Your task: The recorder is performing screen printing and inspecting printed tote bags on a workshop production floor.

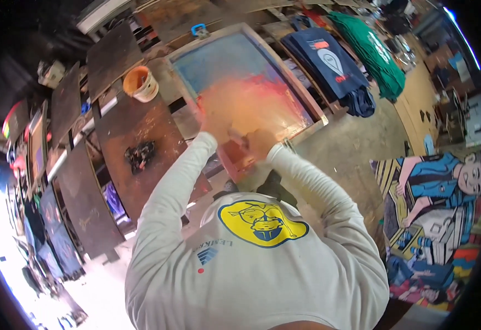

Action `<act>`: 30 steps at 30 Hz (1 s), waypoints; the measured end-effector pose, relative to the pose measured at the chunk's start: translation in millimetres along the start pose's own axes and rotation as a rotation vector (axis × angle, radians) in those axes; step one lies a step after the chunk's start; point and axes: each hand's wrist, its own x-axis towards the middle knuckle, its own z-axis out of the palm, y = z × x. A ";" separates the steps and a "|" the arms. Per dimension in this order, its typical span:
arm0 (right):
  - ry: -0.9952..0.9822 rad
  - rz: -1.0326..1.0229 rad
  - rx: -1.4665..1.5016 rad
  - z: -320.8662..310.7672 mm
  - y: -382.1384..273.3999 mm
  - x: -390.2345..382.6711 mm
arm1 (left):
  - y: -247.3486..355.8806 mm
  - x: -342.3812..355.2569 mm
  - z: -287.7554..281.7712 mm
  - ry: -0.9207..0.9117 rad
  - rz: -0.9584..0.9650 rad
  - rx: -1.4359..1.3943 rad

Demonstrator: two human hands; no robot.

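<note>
A wood-edged printing screen [316,118] lies in front of me, its mesh blue-grey at the far end and smeared orange and red nearer me. My left hand [213,124] is over its near left part, so blurred that its fingers cannot be read. My right hand [258,142] is at the screen's near edge, fingers curled round something blurred that I cannot make out. A blue clamp [199,30] sits at the far edge. Left of the screen is an orange-and-white bucket [147,88], and a dark stained lump [140,155] lies on a brown board [114,126].
More dark boards [83,201] line the left. Navy tote bags [328,69] and green bags [370,52] lie in stacks at the right of the screen. A cartoon-printed panel [433,220] is at lower right. Concrete floor [361,148] shows between them.
</note>
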 end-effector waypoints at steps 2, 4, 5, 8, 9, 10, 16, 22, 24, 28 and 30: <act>-0.018 -0.028 0.019 -8.9 35.1 21.7 | 4.4 18.9 -8.6 -0.074 -0.132 -0.033; -0.023 0.026 -0.104 -26.1 37.2 42.9 | 1.1 23.8 -12.5 -0.140 -0.274 -0.063; -0.026 0.002 -0.115 -29.7 32.5 51.8 | -1.2 22.5 -14.2 -0.068 -0.336 -0.073; 0.036 -0.024 -0.119 -17.7 28.9 76.7 | -8.1 8.1 -10.4 0.030 -0.421 -0.015; 0.031 -0.040 -0.130 -5.1 28.8 79.5 | -11.6 -0.2 -2.3 0.046 -0.446 0.052; 0.054 -0.087 -0.065 4.9 21.8 80.2 | -20.0 -15.3 6.9 0.057 -0.467 0.058; 0.115 -0.258 -0.003 25.9 7.3 37.7 | 25.2 -89.9 4.5 -0.020 -0.611 -0.022; 0.016 -0.434 -0.007 47.3 60.6 3.6 | 116.6 -110.8 32.4 0.047 -0.757 -0.190; -0.020 -0.486 -0.022 37.5 64.4 -4.2 | 135.1 -115.8 37.9 0.080 -0.784 -0.169; -0.113 -0.541 -0.010 21.0 60.9 -8.9 | 155.0 -118.9 28.6 0.008 -0.843 -0.123; -0.125 -0.582 -0.034 12.6 59.3 -8.8 | 148.7 -114.5 23.4 -0.084 -0.909 -0.107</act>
